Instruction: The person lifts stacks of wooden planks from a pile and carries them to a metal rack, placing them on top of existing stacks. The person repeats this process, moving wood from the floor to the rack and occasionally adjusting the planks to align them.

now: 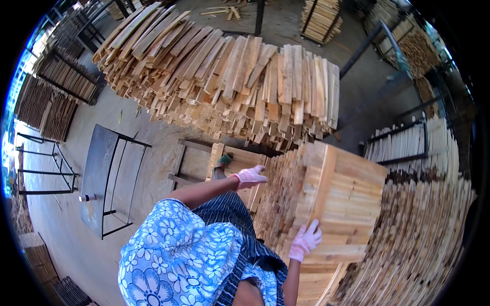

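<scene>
Concrete floor [138, 132], grey and dusty, runs under an open shed crowded with sawn pale wood. One long heap of loose pale slats [224, 76] lies across the far side, its ends ragged. Black metal racks [66, 76] filled with darker slats stand along the left edge of the floor, and at least two more pale stacks stand at the far edge. One dark steel frame table [104, 178] stands on the floor to the left, with a small white object at its near edge.

Both hands wear pink gloves. The left hand [250, 176] is open and flat against the left end of a tight block of pale planks [347, 199], fingers spread. The right hand [305, 240] is open too, palm pressed to the block's near lower face. The block rests tilted on top of a tall stack of slats [423, 239] at the right, just beside the person's blue floral sleeve [178, 255].
</scene>
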Demonstrator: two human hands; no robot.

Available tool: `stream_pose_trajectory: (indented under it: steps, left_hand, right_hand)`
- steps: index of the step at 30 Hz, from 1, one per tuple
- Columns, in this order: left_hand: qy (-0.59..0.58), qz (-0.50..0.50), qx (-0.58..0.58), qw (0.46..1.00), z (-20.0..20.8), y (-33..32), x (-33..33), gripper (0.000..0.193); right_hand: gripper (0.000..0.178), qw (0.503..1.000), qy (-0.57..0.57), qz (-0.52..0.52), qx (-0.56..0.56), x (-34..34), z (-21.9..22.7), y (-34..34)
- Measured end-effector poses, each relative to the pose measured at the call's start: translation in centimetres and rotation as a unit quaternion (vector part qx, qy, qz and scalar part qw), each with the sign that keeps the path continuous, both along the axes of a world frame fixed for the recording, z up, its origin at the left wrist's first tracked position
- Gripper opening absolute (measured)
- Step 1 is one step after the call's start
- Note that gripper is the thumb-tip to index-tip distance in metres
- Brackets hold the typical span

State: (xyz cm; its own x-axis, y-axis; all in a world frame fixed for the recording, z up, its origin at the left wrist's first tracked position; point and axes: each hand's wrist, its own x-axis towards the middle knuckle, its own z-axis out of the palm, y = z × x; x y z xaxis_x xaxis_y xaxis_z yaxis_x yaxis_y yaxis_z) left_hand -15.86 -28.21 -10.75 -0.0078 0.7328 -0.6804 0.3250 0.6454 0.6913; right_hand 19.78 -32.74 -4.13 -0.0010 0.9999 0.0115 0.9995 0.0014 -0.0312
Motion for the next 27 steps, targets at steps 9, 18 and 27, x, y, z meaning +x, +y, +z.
stream_pose_trajectory:
  steps: [9, 18, 27]
  left_hand:
    - [0.224, 0.264, -0.003, 0.938, -12.3, 15.3, -31.3, 0.076]
    - [0.415, 0.274, -0.109, 0.861, -11.7, 30.1, -33.2, 0.104]
    - [0.257, 0.262, 0.018, 0.930, -10.7, 29.0, -35.8, 0.071]
  right_hand:
    - [0.055, 1.000, 0.026, -0.012, 0.006, 1.1, -0.7, 0.6]
    - [0.064, 0.931, -0.279, 0.077, -0.224, -4.1, 5.5, 4.5]
    - [0.032, 0.908, 0.310, 0.257, -0.113, -40.3, -6.6, 21.7]
